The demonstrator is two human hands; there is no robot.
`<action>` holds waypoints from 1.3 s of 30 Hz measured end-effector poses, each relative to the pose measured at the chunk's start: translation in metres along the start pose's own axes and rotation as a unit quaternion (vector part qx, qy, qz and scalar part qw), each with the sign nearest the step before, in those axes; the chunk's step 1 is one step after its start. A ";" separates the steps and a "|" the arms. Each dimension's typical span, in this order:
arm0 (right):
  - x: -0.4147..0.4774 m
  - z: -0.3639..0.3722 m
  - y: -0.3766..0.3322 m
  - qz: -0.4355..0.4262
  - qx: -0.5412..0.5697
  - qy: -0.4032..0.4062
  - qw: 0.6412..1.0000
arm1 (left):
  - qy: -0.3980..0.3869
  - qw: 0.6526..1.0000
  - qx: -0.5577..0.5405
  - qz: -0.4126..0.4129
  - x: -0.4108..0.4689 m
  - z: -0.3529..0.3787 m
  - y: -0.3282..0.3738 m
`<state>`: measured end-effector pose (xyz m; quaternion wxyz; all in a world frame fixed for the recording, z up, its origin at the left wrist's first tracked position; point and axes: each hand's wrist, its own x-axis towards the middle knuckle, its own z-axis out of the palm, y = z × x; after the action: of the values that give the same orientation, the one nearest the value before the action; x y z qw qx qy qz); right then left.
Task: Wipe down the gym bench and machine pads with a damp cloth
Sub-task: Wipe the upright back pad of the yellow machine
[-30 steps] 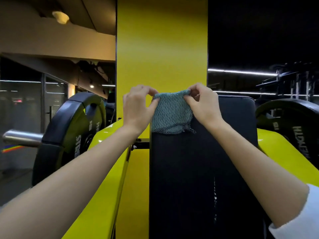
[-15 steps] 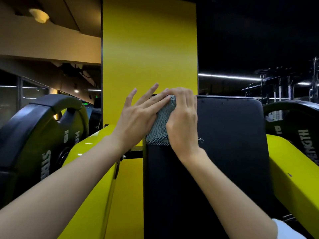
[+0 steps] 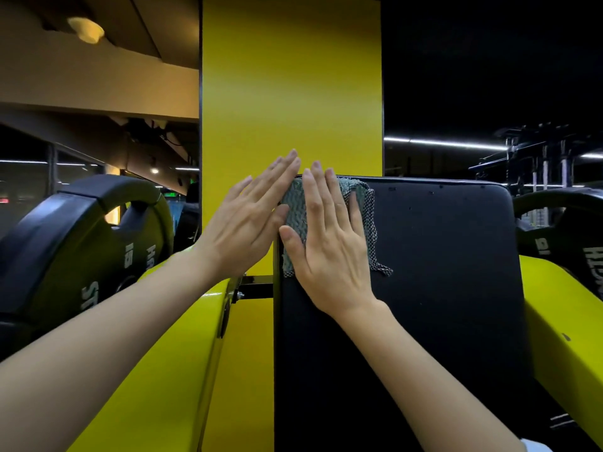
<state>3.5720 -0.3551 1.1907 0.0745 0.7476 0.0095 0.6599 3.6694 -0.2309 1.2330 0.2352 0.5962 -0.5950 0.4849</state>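
The gym is dim, with strip lights [image 3: 447,143] glowing along the dark far wall and a round lamp [image 3: 86,29] on the ceiling up to my left. A yellow pillar [image 3: 290,93] rises straight ahead, just behind my fingertips. In front of it stands the black pad [image 3: 440,288], upright, with the cloth [image 3: 295,216] at its top left corner. My right hand [image 3: 329,252] lies flat on the cloth, fingers straight and close together, pointing up to the pad's top edge, pressing the cloth against the pad. The cloth is grey-green and knitted; a strip of it shows between my thumb and forefinger, and a loose fold hangs out past my little finger, ending in a corner below it. My left hand [image 3: 248,230] is just beside the right, fingers straight and slightly spread, slanting up toward the pad's corner, the thumb touching the cloth's left edge. Neither hand curls round anything. Below my left forearm runs the machine's yellow frame [image 3: 156,370], and beyond that arm, further left, hangs a black plate [image 3: 81,243]. Well to the right of my right hand, past the pad's far edge, sits a second plate [image 3: 567,230] above another yellow arm of the frame.
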 end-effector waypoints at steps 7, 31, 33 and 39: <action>-0.002 -0.005 0.016 -0.031 -0.097 0.005 0.995 | -0.050 0.998 0.029 0.026 -0.001 -0.011 -0.002; -0.001 -0.005 0.020 0.011 -0.086 0.029 0.996 | -0.186 0.979 0.062 0.051 0.003 -0.028 -0.004; -0.002 -0.013 0.036 0.030 -0.089 0.027 0.995 | -0.197 0.976 0.077 0.052 0.004 -0.029 -0.004; -0.005 -0.020 0.056 0.091 -0.087 0.052 0.991 | -0.222 0.968 0.102 0.052 0.007 -0.029 -0.008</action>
<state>3.5470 -0.4095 1.1948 0.0784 0.7010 -0.1122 0.6999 3.6669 -0.2079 1.2537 0.0098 0.6780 -0.6100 0.4100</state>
